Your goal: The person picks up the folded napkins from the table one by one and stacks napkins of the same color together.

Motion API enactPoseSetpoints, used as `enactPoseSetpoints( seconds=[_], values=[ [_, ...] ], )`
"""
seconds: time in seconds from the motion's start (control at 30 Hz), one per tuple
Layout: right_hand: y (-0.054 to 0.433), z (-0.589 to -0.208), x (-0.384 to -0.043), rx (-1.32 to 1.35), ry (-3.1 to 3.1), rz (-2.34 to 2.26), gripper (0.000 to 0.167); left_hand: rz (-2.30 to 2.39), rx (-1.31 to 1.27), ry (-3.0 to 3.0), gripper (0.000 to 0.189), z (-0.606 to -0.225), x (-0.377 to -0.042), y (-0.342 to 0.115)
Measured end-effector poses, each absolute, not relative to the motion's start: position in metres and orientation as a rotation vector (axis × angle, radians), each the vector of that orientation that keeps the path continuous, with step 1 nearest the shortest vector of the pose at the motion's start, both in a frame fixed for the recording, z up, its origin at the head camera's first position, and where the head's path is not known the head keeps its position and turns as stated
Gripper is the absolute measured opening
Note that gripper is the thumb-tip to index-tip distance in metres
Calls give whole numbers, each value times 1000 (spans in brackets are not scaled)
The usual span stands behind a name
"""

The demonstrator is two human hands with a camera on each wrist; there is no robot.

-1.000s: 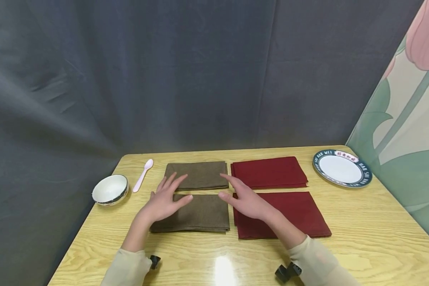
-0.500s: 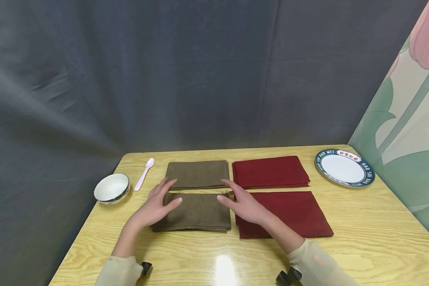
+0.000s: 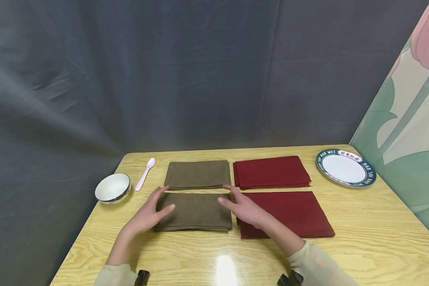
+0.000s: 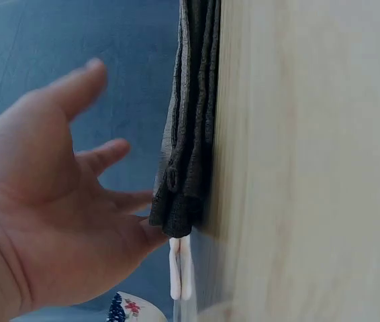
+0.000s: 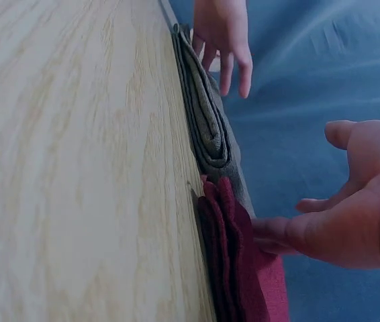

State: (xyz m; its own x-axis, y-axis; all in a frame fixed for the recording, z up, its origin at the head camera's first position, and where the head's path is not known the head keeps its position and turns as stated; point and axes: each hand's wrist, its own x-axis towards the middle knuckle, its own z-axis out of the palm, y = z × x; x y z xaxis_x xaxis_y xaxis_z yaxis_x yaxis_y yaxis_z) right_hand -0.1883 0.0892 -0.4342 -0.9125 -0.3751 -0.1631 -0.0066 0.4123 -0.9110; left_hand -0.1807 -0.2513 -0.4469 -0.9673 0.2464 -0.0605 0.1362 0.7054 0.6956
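Note:
A folded brown cloth (image 3: 196, 212) lies flat on the near half of the table, between my hands. My left hand (image 3: 150, 212) is at its left end, thumb and fingers spread; in the left wrist view the fingertips come right up to the cloth's folded layers (image 4: 186, 147). My right hand (image 3: 246, 208) is over the seam between this cloth and a folded dark red cloth (image 3: 289, 212), thumb apart from the fingers. In the right wrist view its lower fingers overlap the red cloth's edge (image 5: 237, 261). Neither hand grips anything.
Behind lie a second brown cloth (image 3: 198, 174) and a second red cloth (image 3: 271, 171). A white bowl (image 3: 112, 187) and pink spoon (image 3: 145, 174) are on the left. A blue-rimmed plate (image 3: 344, 169) sits at the far right. A dark curtain (image 3: 200, 79) hangs behind the table.
My left hand has drawn left and back toward me, from over the brown cloths to the near one's left end. My right hand has shifted only slightly. The cloths stay in place.

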Motion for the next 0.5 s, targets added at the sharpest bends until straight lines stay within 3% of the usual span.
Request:
enactPoseSetpoints(
  seconds=[0.5],
  values=[
    [81, -435, -188, -102, 2017, -1935, 58, 1249, 244, 2831, 72, -453, -183, -258]
  ],
)
